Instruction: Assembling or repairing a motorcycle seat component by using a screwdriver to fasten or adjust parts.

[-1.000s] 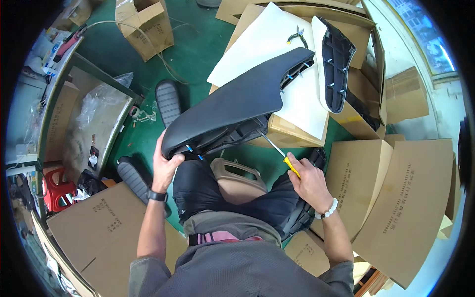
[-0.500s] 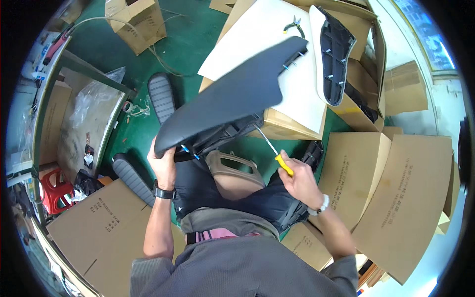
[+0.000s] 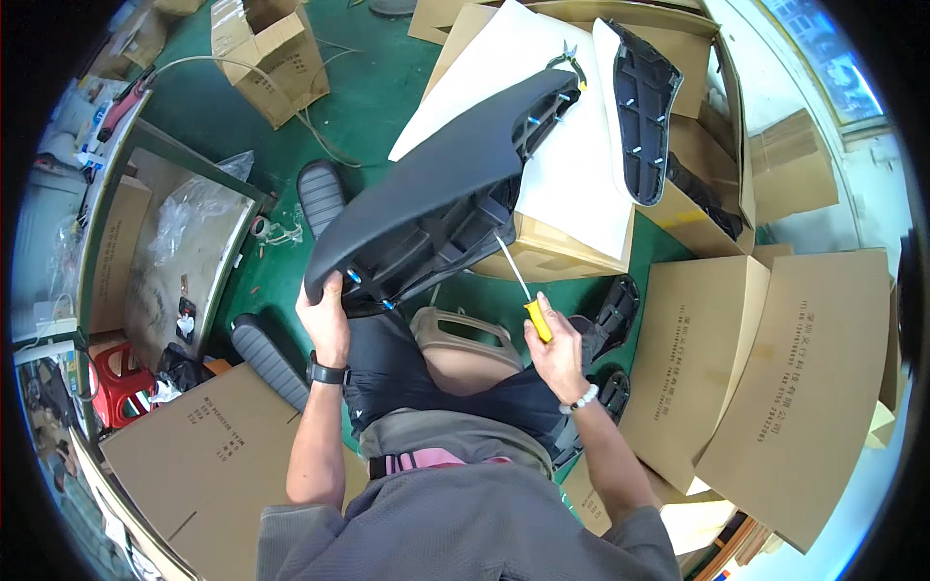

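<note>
In the head view, the left hand [image 3: 325, 320] grips a smooth, curved black panel [image 3: 421, 184] at center frame, while the right hand [image 3: 556, 356] clasps a yellow-handled screwdriver [image 3: 538, 321], its slim metal shaft [image 3: 513, 266] reaching the panel's ribbed underside [image 3: 417, 254]. A white sheet [image 3: 475, 73] spreads across upper center.

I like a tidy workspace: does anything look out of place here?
Mildly: crumpled clear plastic lies loose on the lower shelf, and clear scraps litter the green floor, which looks untidy. No clear damage shows on the black padded part.
</note>
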Available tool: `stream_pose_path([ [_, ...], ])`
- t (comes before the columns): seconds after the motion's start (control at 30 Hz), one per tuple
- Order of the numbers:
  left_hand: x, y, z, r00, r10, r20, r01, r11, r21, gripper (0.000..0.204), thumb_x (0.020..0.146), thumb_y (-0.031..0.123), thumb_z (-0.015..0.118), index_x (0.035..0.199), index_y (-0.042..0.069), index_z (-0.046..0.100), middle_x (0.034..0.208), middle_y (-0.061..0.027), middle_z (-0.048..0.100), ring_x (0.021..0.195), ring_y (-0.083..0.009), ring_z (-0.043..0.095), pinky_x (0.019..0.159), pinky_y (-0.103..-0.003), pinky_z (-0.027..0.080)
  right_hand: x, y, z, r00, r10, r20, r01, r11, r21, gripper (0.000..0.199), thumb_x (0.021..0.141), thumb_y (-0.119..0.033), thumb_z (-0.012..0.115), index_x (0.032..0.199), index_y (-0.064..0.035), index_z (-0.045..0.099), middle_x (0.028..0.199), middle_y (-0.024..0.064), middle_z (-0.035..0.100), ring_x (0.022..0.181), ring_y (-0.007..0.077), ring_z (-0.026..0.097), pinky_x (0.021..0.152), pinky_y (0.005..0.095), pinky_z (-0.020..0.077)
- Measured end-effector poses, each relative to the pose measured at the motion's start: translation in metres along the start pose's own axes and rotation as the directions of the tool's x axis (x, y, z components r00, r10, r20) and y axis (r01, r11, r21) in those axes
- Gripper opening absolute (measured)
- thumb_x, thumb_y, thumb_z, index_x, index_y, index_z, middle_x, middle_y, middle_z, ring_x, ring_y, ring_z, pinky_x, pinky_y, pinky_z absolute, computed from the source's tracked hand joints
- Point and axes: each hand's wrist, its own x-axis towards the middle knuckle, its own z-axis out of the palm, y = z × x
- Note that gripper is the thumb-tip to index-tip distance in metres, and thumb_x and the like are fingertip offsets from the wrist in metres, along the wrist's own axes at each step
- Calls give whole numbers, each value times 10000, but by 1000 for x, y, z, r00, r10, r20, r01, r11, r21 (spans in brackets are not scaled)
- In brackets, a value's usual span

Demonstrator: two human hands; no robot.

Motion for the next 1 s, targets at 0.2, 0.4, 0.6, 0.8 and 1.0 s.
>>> stream_pose_path([
  [0.2, 0, -8, 11, 969, -224, -106, 201, 961, -188, 429, 984, 339, 711, 1211, -24, 676, 1145, -61, 697, 1007, -139, 607, 925, -310, 481, -14, 14, 58, 955, 286, -82, -225, 874, 431, 283, 940, -173, 740, 1131, 24, 671, 769, 102, 652, 677, 142, 582, 646, 316, 508],
  [0.4, -1, -14, 5, 950, -302, -78, 283, 940, -192, 474, 998, 384, 682, 1240, -22, 657, 1142, -68, 696, 1022, -148, 619, 941, -318, 482, -20, 16, 21, 920, 382, -93, -319, 863, 393, 343, 981, -252, 705, 1146, 30, 597, 792, 42, 598, 694, 111, 544, 643, 293, 494],
  [0.6, -31, -2, 1, 992, -129, 4, 129, 992, 3, 456, 994, 374, 690, 1238, -9, 644, 1174, -72, 659, 1054, -165, 587, 971, -329, 459, -20, -28, -31, 986, 160, -50, -155, 984, 92, 441, 931, -149, 709, 1311, 22, 562, 964, 156, 661, 800, 261, 656, 749, 376, 539],
  [0.8, -56, 14, 14, 996, 29, 84, -40, 991, 128, 394, 999, 310, 686, 1219, -7, 606, 1099, -68, 621, 1035, -183, 560, 962, -332, 433, -6, -44, -65, 991, 54, 120, -33, 985, -170, 488, 935, -171, 682, 1398, -66, 571, 974, 166, 666, 778, 391, 672, 659, 475, 552],
  [1.0, -64, 4, 5, 978, -2, 209, -22, 994, 110, 556, 984, 265, 695, 1418, -18, 493, 1313, -137, 564, 1234, -225, 531, 1093, -363, 390, 10, -54, -87, 975, 8, 220, 77, 924, -374, 488, 904, -171, 696, 1375, -78, 603, 926, 141, 645, 734, 350, 674, 625, 453, 550],
])
